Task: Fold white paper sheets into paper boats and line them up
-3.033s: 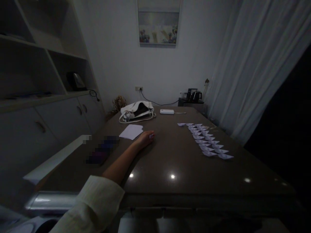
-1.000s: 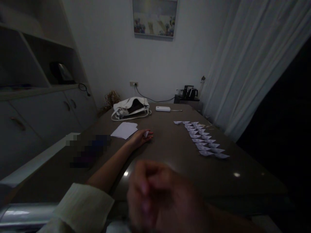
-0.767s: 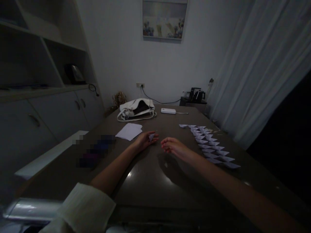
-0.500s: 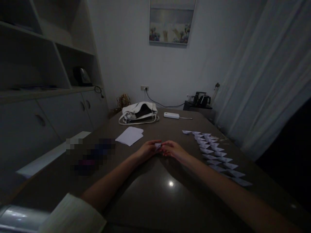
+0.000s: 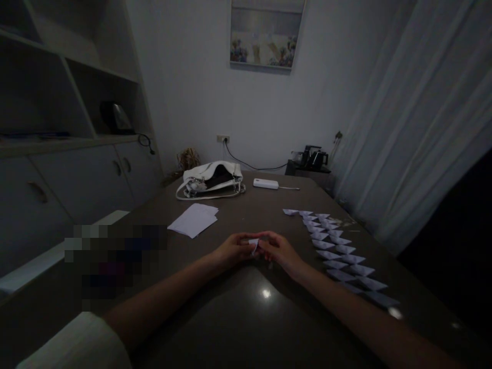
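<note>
My left hand (image 5: 232, 250) and my right hand (image 5: 280, 250) meet over the middle of the dark table (image 5: 238, 328). Both pinch one small folded piece of white paper (image 5: 253, 244) between their fingertips, just above the tabletop. To the right lie several small folded paper boats (image 5: 338, 249) in two rows running away from me. A small stack of white paper sheets (image 5: 193, 221) lies to the left, beyond my left hand.
A white handbag (image 5: 210, 180) and a white power bank (image 5: 265, 183) with a cable lie at the table's far end. A kettle set (image 5: 312, 156) stands on a low side table. Cabinets and shelves (image 5: 77, 169) line the left, a white curtain (image 5: 403, 128) the right.
My right hand came into view and reached across to my left hand. Both hands now hold the small paper, which only the left hand held before, and they have drawn closer to me.
</note>
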`<act>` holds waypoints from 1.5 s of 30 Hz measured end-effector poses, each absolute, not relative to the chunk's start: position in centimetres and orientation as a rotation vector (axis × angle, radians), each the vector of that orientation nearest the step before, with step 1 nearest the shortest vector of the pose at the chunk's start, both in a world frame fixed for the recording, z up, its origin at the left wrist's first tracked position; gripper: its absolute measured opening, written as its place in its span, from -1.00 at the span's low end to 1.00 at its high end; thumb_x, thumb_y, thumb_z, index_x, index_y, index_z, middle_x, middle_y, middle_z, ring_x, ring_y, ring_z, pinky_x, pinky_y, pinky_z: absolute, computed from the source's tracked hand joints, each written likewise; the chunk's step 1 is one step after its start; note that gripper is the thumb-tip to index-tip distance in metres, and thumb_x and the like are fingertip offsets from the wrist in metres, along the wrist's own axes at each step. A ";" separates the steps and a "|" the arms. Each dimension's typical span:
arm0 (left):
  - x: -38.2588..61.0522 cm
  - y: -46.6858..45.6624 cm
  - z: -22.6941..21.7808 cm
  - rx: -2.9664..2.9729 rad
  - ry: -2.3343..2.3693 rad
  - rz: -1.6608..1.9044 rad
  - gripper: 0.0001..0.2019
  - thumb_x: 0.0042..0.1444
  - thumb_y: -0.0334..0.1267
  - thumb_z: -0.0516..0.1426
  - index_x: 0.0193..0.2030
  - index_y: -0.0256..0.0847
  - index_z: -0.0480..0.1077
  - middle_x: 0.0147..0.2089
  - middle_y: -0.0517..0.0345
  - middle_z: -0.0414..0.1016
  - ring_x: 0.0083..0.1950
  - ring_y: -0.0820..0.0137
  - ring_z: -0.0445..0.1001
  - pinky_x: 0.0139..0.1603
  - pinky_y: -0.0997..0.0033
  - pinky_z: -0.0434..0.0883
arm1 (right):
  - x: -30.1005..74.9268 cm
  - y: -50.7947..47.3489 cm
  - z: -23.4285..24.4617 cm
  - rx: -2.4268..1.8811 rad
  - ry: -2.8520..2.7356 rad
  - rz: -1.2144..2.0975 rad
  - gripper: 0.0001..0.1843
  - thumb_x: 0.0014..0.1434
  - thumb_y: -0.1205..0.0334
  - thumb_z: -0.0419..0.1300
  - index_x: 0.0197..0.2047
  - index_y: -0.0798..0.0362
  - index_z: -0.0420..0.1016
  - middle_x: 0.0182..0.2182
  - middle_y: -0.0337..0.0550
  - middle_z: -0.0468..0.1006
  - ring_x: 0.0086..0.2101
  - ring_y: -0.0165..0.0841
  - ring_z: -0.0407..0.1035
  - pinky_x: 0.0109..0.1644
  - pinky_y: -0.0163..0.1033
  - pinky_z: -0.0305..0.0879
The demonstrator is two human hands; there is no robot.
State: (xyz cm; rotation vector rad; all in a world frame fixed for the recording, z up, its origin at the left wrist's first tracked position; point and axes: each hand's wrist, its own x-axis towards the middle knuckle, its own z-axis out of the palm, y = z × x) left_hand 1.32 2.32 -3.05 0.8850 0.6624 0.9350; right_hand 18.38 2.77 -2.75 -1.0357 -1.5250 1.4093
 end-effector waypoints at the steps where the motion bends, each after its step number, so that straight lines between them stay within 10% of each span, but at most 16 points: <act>1: 1.3 2.3 -3.1 0.885 0.670 0.931 -0.57 -0.18 -0.36 0.34 -0.14 -0.35 0.36 -0.34 0.03 0.54 -0.31 0.39 0.53 -0.17 0.42 0.40 | 18.4 2.6 -2.7 -1.027 -1.523 1.417 -0.58 -0.02 -0.02 0.25 -0.20 0.12 0.43 -0.59 -0.30 0.45 -0.64 -0.53 0.22 -0.57 -0.41 0.10; 11: 1.3 0.6 -3.3 1.209 0.839 1.024 -0.66 0.05 0.00 0.14 -0.26 -0.29 0.35 -0.34 0.07 0.47 -0.36 0.40 0.47 -0.32 0.42 0.43 | 18.2 2.0 -3.0 -1.052 -1.571 1.321 -0.64 -0.03 -0.07 0.23 -0.43 0.10 0.43 -0.64 -0.32 0.33 -0.64 -0.51 0.16 -0.59 -0.38 0.04; 26: 0.6 0.8 -2.4 1.206 0.936 1.078 -0.80 -0.12 -0.32 0.28 -0.36 -0.28 0.36 -0.46 0.21 0.44 -0.46 0.49 0.41 -0.41 0.52 0.34 | 18.3 1.4 -2.8 -1.031 -1.503 1.203 -0.73 0.02 0.02 0.21 -0.39 0.07 0.37 -0.59 -0.32 0.30 -0.58 -0.49 0.18 -0.53 -0.37 0.09; 45: 0.6 -0.2 -1.8 1.600 1.095 1.060 -0.80 -0.08 -0.25 0.26 -0.29 -0.26 0.49 -0.34 0.03 0.55 -0.33 0.34 0.50 -0.31 0.44 0.39 | 18.4 1.5 -3.5 -0.991 -1.495 1.329 -0.65 -0.07 0.11 0.31 -0.19 0.06 0.52 -0.39 -0.15 0.56 -0.41 -0.38 0.42 -0.38 -0.30 0.29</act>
